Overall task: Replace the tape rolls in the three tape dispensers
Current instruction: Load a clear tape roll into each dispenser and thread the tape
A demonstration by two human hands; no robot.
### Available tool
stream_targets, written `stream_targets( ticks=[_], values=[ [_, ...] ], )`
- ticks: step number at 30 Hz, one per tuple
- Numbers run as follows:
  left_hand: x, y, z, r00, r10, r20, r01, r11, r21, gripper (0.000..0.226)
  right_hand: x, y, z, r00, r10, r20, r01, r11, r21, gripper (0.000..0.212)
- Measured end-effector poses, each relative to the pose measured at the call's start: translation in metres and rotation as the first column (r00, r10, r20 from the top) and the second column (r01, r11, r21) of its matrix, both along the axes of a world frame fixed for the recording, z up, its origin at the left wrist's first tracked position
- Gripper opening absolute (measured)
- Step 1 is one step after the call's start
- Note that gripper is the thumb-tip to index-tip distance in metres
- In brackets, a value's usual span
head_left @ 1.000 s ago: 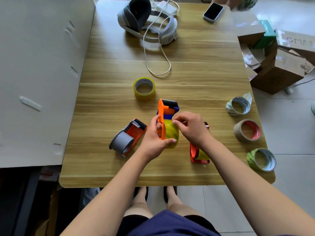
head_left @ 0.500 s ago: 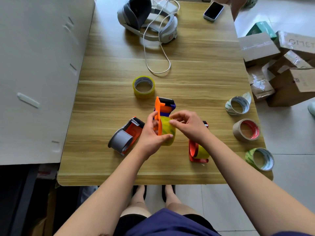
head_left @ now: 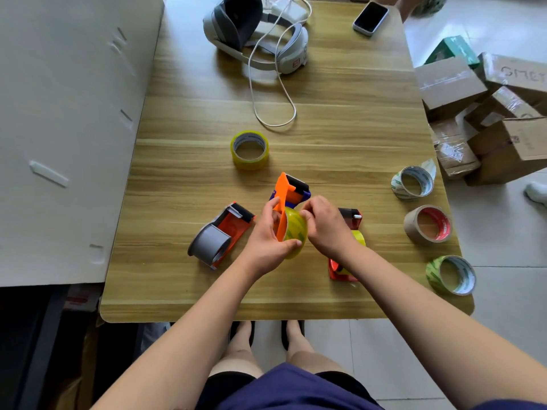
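Note:
My left hand (head_left: pixel 268 236) grips an orange and blue tape dispenser (head_left: pixel 288 192) with a yellow-green tape roll (head_left: pixel 294 229) mounted in it, held above the wooden table (head_left: pixel 340 128). My right hand (head_left: pixel 325 224) pinches the roll's top edge with its fingertips. A second dispenser (head_left: pixel 220 233), orange with a grey roll, lies to the left. A red dispenser (head_left: pixel 344 261) with a yellow roll lies under my right wrist, partly hidden. A loose yellow roll (head_left: pixel 250 149) sits further back. Three loose rolls line the right edge: white-green (head_left: pixel 413 182), brown-red (head_left: pixel 429 223), green (head_left: pixel 451 275).
A headset (head_left: pixel 257 34) with a white cable (head_left: pixel 275 108) and a phone (head_left: pixel 370 17) lie at the table's far end. A large white board (head_left: pixel 65 128) borders the left edge. Cardboard boxes (head_left: pixel 488 113) are piled on the floor to the right.
The held dispenser and both hands have shifted slightly nearer and lower. My right fingertips have moved onto the top of the roll.

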State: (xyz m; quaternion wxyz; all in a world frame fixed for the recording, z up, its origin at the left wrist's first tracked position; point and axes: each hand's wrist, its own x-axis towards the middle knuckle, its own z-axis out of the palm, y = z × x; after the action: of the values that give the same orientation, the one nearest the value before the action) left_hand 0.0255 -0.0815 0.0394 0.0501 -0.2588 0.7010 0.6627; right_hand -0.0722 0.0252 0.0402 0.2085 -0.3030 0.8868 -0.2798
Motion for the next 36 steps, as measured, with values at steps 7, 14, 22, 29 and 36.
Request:
stream_targets(
  ticks=[7, 14, 22, 29, 36],
  values=[
    [-0.002, -0.004, 0.003, 1.0, 0.011, -0.024, -0.011, 1.0, -0.004, 0.092, -0.011, -0.002, 0.008, 0.934, -0.129, 0.334, 0.179, 0.976, -0.124, 0.007],
    [-0.002, -0.002, 0.004, 1.0, 0.0, -0.025, -0.001, 1.0, -0.024, 0.09, -0.009, -0.005, 0.007, 0.926, -0.147, 0.348, 0.197, 0.974, -0.111, 0.013],
    [0.002, 0.002, -0.002, 1.0, -0.027, -0.003, 0.027, 0.999, -0.039, 0.091, -0.004, -0.006, 0.001, 0.96, -0.122, 0.253, 0.109, 0.992, 0.064, 0.011],
    [0.002, 0.005, 0.0, 0.999, -0.034, -0.005, 0.034, 0.999, -0.035, 0.09, -0.006, -0.003, 0.004, 0.998, -0.045, 0.053, 0.04, 0.995, 0.094, 0.008],
    [-0.005, 0.004, 0.007, 0.999, 0.041, -0.013, -0.04, 0.997, 0.068, 0.087, -0.017, -0.005, 0.01, 0.996, -0.061, -0.066, 0.061, 0.998, 0.006, 0.012]
  ],
)
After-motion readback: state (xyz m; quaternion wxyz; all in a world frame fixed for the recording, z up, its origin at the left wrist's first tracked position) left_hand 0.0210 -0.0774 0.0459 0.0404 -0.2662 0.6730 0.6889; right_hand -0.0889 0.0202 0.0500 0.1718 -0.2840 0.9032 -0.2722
